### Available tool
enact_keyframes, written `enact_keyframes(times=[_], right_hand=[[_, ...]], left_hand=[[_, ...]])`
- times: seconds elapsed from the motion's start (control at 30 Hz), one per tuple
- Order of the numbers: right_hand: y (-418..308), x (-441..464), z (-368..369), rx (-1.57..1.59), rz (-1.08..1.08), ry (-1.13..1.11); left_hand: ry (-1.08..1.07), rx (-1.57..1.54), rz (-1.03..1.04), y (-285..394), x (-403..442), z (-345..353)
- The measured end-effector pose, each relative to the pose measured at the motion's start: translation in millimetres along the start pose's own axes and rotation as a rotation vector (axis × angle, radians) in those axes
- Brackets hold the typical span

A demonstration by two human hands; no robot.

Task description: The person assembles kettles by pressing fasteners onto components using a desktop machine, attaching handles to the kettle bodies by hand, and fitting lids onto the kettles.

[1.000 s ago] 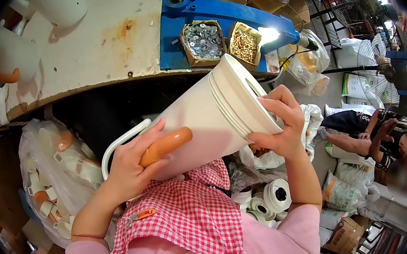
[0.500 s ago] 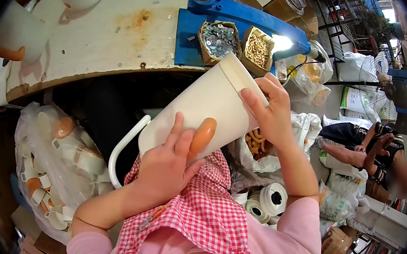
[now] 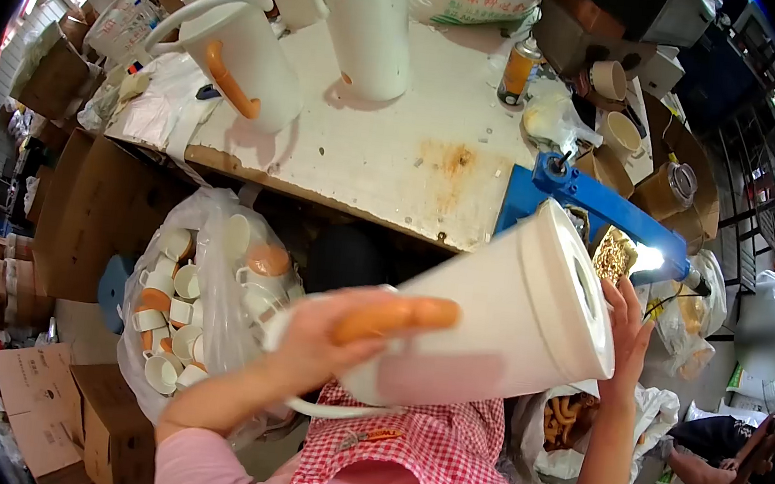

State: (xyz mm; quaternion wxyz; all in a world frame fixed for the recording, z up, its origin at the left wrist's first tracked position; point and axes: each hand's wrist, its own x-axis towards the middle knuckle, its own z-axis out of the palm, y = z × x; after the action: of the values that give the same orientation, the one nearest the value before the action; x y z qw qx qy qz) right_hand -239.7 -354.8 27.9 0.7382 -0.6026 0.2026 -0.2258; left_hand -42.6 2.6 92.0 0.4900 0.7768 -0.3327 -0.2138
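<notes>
A large white jug [image 3: 483, 318] with an orange side handle [image 3: 398, 321] and a white bail lies tilted in front of the apron. Fingers of my left hand [image 3: 327, 325] wrap the orange handle near the base. On the other end, beside the rim, my right hand [image 3: 623, 338] has its fingers raised and spread; its contact with the jug is partly hidden. Just behind the rim, a box of brass-coloured rivets [image 3: 613, 254] sits by the blue press [image 3: 600, 196].
Finished-looking white jugs [image 3: 246, 62] and a spray can [image 3: 519, 70] stand on the white table [image 3: 368, 160]. A plastic bag of cups [image 3: 188, 301] hangs below left. At right are a bag of orange handles [image 3: 567, 420] and a seated person [image 3: 713, 465].
The view has swung left, showing more table. The jug has turned so its rim end faces right, and my right hand has loosened from its grip on the rim.
</notes>
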Motion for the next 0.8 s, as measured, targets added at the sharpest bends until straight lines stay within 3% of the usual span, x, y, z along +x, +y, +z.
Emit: enact_keyframes(times=[0.03, 0.17, 0.23, 0.3, 0.37, 0.5, 0.6, 0.7, 0.77, 0.8], right_hand=[[1, -3, -6, 0.074, 0.026, 0.025], [41, -12, -7, 0.132, 0.216, 0.160], [65, -13, 1, 0.168, 0.348, 0.125], [66, -15, 27, 0.192, 0.325, 0.045], [62, -15, 42, 0.217, 0.320, 0.008], [61, -14, 39, 0.221, 0.309, 0.017], [76, -16, 30, 0.227, 0.350, 0.073], [88, -20, 33, 0.285, 0.419, 0.133], [99, -26, 34, 0.301, 0.451, 0.141], [105, -28, 35, 0.303, 0.478, 0.158]], left_hand=[[0.111, 0.061, 0.061, -2, -4, -26], [0.196, 1.326, 0.668, 54, 15, -106], [0.198, 1.660, 0.742, 31, 47, -111], [0.002, 2.015, 0.772, -10, 88, -130], [-0.245, 2.028, 0.664, -57, 120, -140], [-0.161, 2.129, 0.734, -97, 169, -165], [-0.216, 2.096, 0.560, -112, 197, -202], [-0.246, 2.255, 0.398, -122, 218, -225], [-0.226, 1.664, 0.408, -100, 221, -209], [-0.103, 1.478, 0.397, -86, 229, -193]])
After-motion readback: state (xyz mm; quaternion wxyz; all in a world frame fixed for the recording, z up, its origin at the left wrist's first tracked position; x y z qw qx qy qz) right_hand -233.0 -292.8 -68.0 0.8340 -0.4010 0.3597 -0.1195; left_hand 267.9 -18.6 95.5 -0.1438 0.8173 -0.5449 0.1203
